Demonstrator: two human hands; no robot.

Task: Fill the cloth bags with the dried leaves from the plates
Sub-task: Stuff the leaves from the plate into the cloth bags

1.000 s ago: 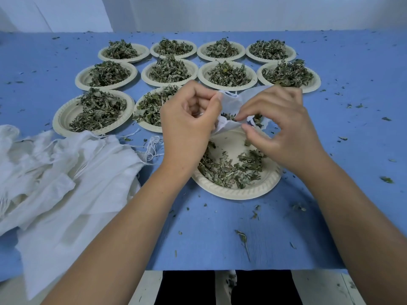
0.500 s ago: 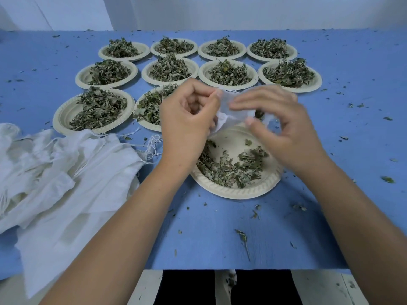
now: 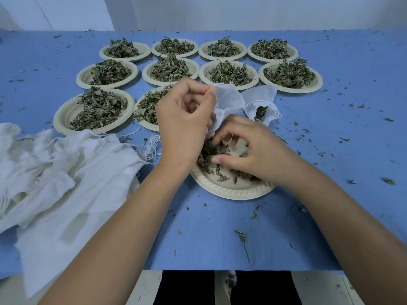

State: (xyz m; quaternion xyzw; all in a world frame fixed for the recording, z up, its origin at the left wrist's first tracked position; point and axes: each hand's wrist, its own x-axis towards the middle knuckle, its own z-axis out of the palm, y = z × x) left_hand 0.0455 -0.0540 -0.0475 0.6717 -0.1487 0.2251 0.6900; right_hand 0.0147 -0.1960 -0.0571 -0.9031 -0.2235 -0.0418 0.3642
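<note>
- At nine o'clock, a heap of white cloth bags (image 3: 55, 172) lies rumpled on the blue table cover (image 3: 220, 238), with drawstrings trailing.
- From eleven to one, ten heaped plates (image 3: 134, 72) stand in three rows, with a pale wall (image 3: 220, 12) behind them.
- At centre, the left hand (image 3: 185, 119) pinches the held bag (image 3: 229, 102) between its thumb and curled fingers, above the near plate (image 3: 231, 191).
- The right hand (image 3: 253, 150) curls its fingers into the dried leaves (image 3: 211, 150) on that plate; whether it grips any cannot be told.
- At one o'clock, a second bag (image 3: 259, 100) lies on the cover with leaves at its mouth.
- At three o'clock, leaf crumbs (image 3: 343, 139) litter the cover.
</note>
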